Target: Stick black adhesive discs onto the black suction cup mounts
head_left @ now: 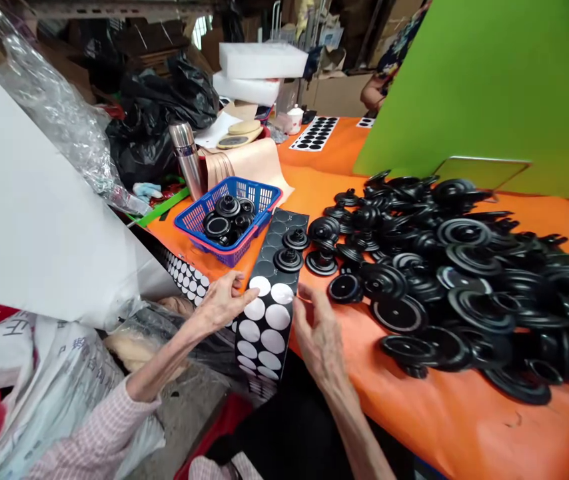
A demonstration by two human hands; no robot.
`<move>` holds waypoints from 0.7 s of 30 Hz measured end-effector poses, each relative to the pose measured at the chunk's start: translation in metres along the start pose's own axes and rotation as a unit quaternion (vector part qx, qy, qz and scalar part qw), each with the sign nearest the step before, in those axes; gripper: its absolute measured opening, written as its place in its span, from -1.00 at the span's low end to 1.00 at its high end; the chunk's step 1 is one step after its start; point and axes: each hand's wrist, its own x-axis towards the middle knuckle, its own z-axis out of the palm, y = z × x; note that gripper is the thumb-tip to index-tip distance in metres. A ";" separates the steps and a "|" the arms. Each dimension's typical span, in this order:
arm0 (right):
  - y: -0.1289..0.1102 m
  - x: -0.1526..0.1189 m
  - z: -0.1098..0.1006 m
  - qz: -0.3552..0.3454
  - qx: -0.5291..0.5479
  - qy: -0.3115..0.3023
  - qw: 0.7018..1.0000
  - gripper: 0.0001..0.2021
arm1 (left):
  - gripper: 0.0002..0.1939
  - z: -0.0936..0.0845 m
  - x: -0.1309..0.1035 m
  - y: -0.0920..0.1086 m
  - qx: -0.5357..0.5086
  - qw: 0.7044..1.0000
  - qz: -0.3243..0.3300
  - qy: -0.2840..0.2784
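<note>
A long black strip of round stickers [275, 317] hangs over the table's front edge, its near circles white and its far part dark. My left hand [222, 300] is at the strip's left edge, thumb and index finger apart, close to a white circle. At the right edge my right hand [320, 337] has its fingers spread, fingertips close to the strip; whether they touch it I cannot tell. Two black stepped round pieces with raised centres, a nearer one [288, 260] and a farther one [296, 238], sit on the dark part, just beyond my hands.
A large heap of similar black pieces [414, 267] covers the orange table [344, 393] at right. Left of the strip stands a blue basket [259, 193] holding several pieces. Behind are a steel flask [186, 157], a green panel [489, 87] and another person's hand [373, 93].
</note>
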 end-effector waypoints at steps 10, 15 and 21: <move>0.004 0.006 0.006 -0.178 -0.270 -0.022 0.946 -0.70 | -0.64 0.037 0.026 -0.003 -0.249 0.965 -0.055 -0.059; 0.011 0.047 0.006 -0.219 -0.384 -0.050 0.895 -0.68 | -0.63 0.031 0.016 -0.002 -0.285 0.954 -0.067 -0.068; 0.015 0.023 -0.010 -0.221 -0.407 -0.015 0.886 -0.68 | -0.68 0.020 0.012 -0.007 -0.307 0.941 -0.119 -0.078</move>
